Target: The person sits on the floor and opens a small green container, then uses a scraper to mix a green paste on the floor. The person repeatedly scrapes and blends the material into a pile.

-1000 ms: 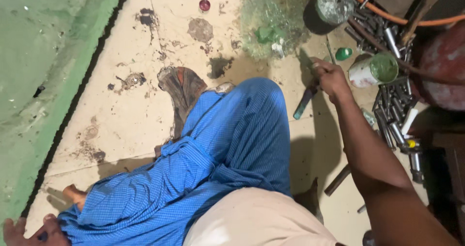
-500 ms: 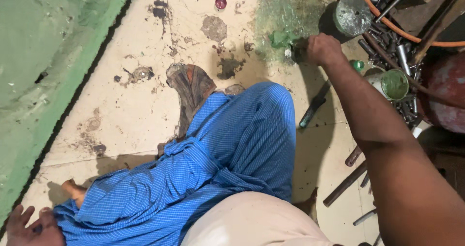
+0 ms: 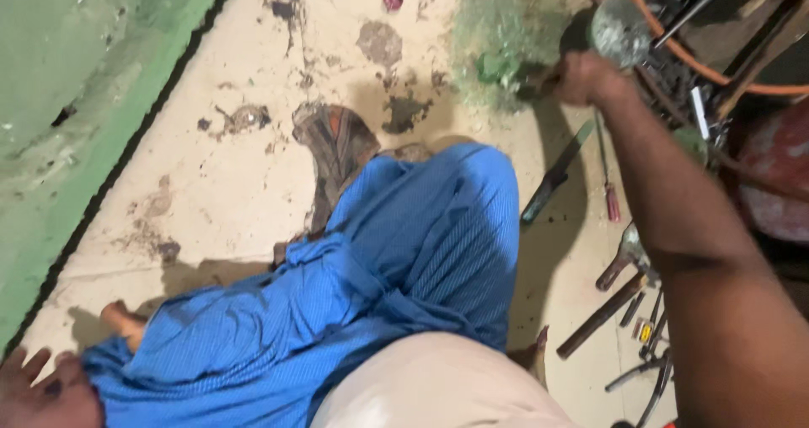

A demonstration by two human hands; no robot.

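Reaching forward, the right hand (image 3: pixel 581 78) is at the top of the view, fingers curled shut around a small dark object that is too blurred to identify. It sits just beside a round grey-green container (image 3: pixel 619 28) and over a green-stained patch of floor (image 3: pixel 506 40).

Nearest loose item: a long dark-handled tool (image 3: pixel 556 173) lying flat on the floor, below the right wrist and beside the forearm. Long axis diagonal; paler blade end points up-right toward the hand, dark handle end points down-left toward the blue cloth (image 3: pixel 404 268) over the person's legs. Not touched by either hand.

A red-handled screwdriver (image 3: pixel 608 184) lies just right of it, axis near vertical, handle at the lower end. More metal rods and tools (image 3: pixel 624 310) are scattered at lower right, partly hidden by the arm.

The left hand (image 3: pixel 38 390) rests at the bottom-left corner, fingers spread open, holding nothing, well apart from the tools.
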